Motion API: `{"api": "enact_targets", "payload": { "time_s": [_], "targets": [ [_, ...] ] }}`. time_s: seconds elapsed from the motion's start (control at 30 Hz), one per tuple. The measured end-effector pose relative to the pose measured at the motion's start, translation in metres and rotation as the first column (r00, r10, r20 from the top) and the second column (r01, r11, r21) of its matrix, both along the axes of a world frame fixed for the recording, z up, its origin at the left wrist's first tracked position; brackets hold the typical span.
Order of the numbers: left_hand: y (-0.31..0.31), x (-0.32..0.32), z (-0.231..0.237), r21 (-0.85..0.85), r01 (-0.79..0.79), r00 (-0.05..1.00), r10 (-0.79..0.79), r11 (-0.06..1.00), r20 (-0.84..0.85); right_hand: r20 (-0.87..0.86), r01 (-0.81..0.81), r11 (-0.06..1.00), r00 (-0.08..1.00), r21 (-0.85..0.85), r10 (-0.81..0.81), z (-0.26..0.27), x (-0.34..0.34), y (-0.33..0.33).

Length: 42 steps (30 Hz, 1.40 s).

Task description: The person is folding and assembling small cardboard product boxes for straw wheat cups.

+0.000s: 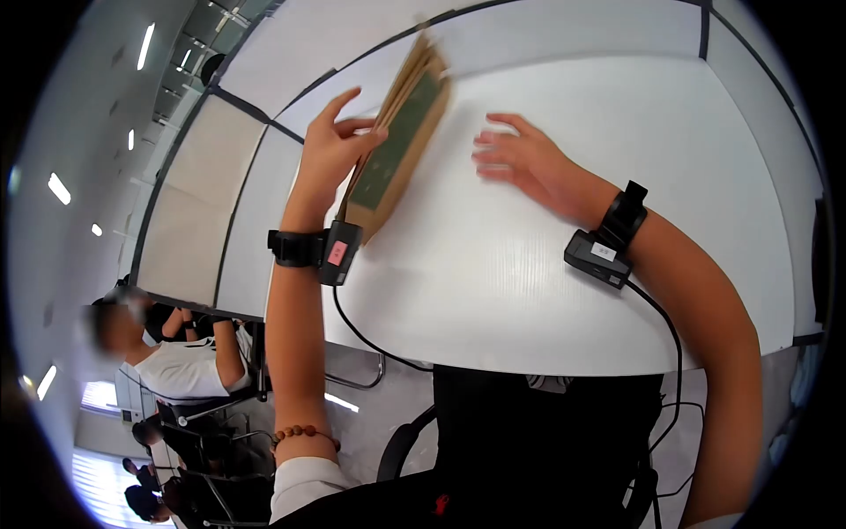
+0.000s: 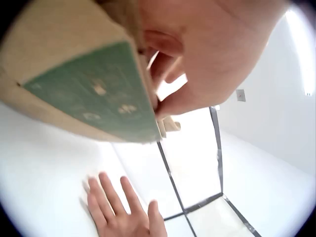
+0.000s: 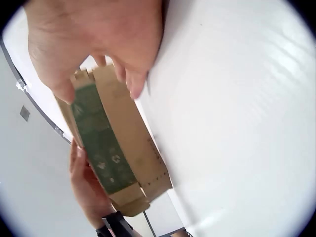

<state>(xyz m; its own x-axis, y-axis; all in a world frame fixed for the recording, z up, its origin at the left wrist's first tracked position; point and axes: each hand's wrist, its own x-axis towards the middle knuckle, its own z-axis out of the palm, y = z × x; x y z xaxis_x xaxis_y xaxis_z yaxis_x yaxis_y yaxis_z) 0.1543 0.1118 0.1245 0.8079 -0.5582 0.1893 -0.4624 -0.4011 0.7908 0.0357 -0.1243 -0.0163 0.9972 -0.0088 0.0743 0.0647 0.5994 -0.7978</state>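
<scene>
A brown cardboard box [image 1: 404, 145] with a green printed panel stands tilted over the left part of the white table. My left hand [image 1: 331, 157] holds it by its left edge, where folded flaps show. In the left wrist view, the thumb and fingers [image 2: 170, 106] pinch that edge beside the green panel [image 2: 98, 91]. To the right of the box, apart from it, my right hand [image 1: 530, 166] hovers over the table with its fingers spread. In the right wrist view the box [image 3: 126, 116] appears beyond that hand's fingertips.
The white table [image 1: 493, 291] is bounded at the back by low partition panels [image 1: 582, 35] with dark edging. A black wrist camera [image 1: 339, 251] with a cable sits on the left wrist, another [image 1: 599, 257] on the right. Seated people [image 1: 189, 366] are beyond the table at left.
</scene>
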Motion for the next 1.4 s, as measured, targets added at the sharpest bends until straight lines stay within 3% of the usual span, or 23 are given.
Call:
{"api": "enact_targets", "payload": {
  "time_s": [0.1, 0.2, 0.27, 0.33, 0.4, 0.43, 0.53, 0.57, 0.73, 0.77, 0.83, 0.9, 0.93, 0.97, 1.0, 1.1, 1.17, 1.2, 1.23, 1.3, 1.33, 1.37, 1.4],
  "targets": [
    [-0.032, -0.023, -0.003, -0.383, -0.002, 0.989, -0.053, 0.924, -0.135, 0.048, 0.269, 0.962, 0.962, -0.046, -0.267, 0.005, 0.012, -0.006],
    [-0.045, -0.023, -0.017, -0.633, -0.030, 0.979, -0.106, 0.774, -0.177, 0.069, 0.322, 0.946, 0.943, 0.043, -0.325, 0.000, 0.014, -0.021],
    [-0.038, 0.003, -0.044, -0.688, -0.107, 0.953, -0.124, 0.718, -0.278, 0.026, 0.097, 0.990, 0.995, 0.097, -0.100, 0.011, 0.005, -0.036],
    [-0.021, 0.043, -0.094, -0.678, -0.208, 0.889, -0.153, 0.705, -0.432, 0.111, -0.082, 0.942, 0.993, 0.327, 0.048, 0.019, 0.001, -0.042],
    [-0.009, 0.047, -0.133, -0.644, -0.317, 0.830, -0.125, 0.696, -0.543, 0.044, 0.112, 0.993, 0.993, -0.036, -0.110, 0.017, 0.011, -0.061],
    [-0.006, 0.054, -0.142, -0.684, -0.259, 0.848, -0.179, 0.682, -0.499, 0.034, 0.197, 0.954, 0.980, -0.226, -0.194, 0.016, 0.013, -0.069],
    [-0.002, 0.050, -0.130, -0.659, -0.295, 0.852, -0.122, 0.692, -0.509, -0.063, 0.045, 0.943, 0.996, -0.329, -0.070, 0.024, 0.004, -0.083],
    [-0.007, 0.042, -0.129, -0.644, -0.323, 0.870, -0.050, 0.694, -0.491, -0.078, 0.023, 0.872, 0.994, -0.490, -0.071, 0.027, 0.006, -0.093],
    [-0.011, 0.039, -0.127, -0.618, -0.298, 0.883, -0.037, 0.727, -0.469, -0.118, 0.152, 0.672, 0.933, -0.725, -0.339, 0.035, -0.002, -0.192],
    [-0.011, 0.038, -0.128, -0.619, -0.296, 0.884, -0.037, 0.727, -0.466, -0.078, 0.214, 0.565, 0.890, -0.797, -0.449, 0.043, -0.013, -0.214],
    [-0.010, 0.042, -0.130, -0.634, -0.293, 0.885, -0.048, 0.716, -0.464, 0.169, 0.345, 0.160, 0.750, -0.925, -0.640, 0.030, -0.021, -0.269],
    [-0.011, 0.042, -0.130, -0.642, -0.311, 0.880, -0.043, 0.701, -0.473, 0.577, 0.384, -0.432, 0.529, -0.816, -0.622, 0.006, -0.020, -0.333],
    [-0.013, 0.041, -0.128, -0.642, -0.330, 0.874, -0.032, 0.691, -0.484, 0.575, 0.359, -0.448, 0.530, -0.818, -0.624, 0.026, -0.021, -0.302],
    [-0.015, 0.040, -0.127, -0.643, -0.348, 0.869, -0.022, 0.683, -0.494, 0.314, 0.272, -0.160, 0.757, -0.949, -0.572, 0.110, -0.025, -0.166],
    [-0.013, 0.042, -0.129, -0.653, -0.319, 0.881, -0.040, 0.687, -0.472, 0.271, 0.249, -0.107, 0.847, -0.962, -0.457, 0.130, -0.029, -0.113],
    [-0.010, 0.048, -0.135, -0.683, -0.300, 0.882, -0.078, 0.666, -0.464, 0.214, 0.215, 0.030, 0.976, -0.976, -0.030, 0.107, -0.019, -0.066],
    [-0.008, 0.054, -0.138, -0.702, -0.307, 0.882, -0.085, 0.643, -0.463, 0.137, 0.140, -0.001, 0.968, -0.990, 0.211, 0.080, -0.017, -0.020],
    [-0.008, 0.055, -0.138, -0.708, -0.297, 0.882, -0.099, 0.641, -0.460, 0.064, 0.089, -0.075, 0.955, -0.993, 0.290, 0.070, -0.021, 0.004],
    [-0.007, 0.055, -0.138, -0.713, -0.291, 0.881, -0.113, 0.638, -0.460, -0.083, -0.018, -0.238, 0.960, -0.971, 0.268, 0.072, -0.023, 0.014],
    [-0.006, 0.052, -0.137, -0.723, -0.312, 0.871, -0.118, 0.616, -0.477, 0.106, 0.168, -0.281, 0.969, -0.945, 0.221, 0.041, -0.019, -0.002],
    [-0.007, 0.049, -0.137, -0.717, -0.297, 0.877, -0.116, 0.630, -0.466, 0.161, 0.196, -0.293, 0.977, -0.936, 0.139, 0.050, -0.022, -0.020],
    [-0.008, 0.046, -0.136, -0.714, -0.285, 0.885, -0.109, 0.640, -0.452, 0.091, 0.062, -0.377, 0.994, -0.924, -0.060, 0.063, -0.018, -0.031],
    [-0.009, 0.042, -0.135, -0.710, -0.275, 0.893, -0.101, 0.648, -0.438, 0.188, 0.048, -0.472, 0.949, -0.881, -0.254, 0.052, -0.011, -0.053]
  ]
}}
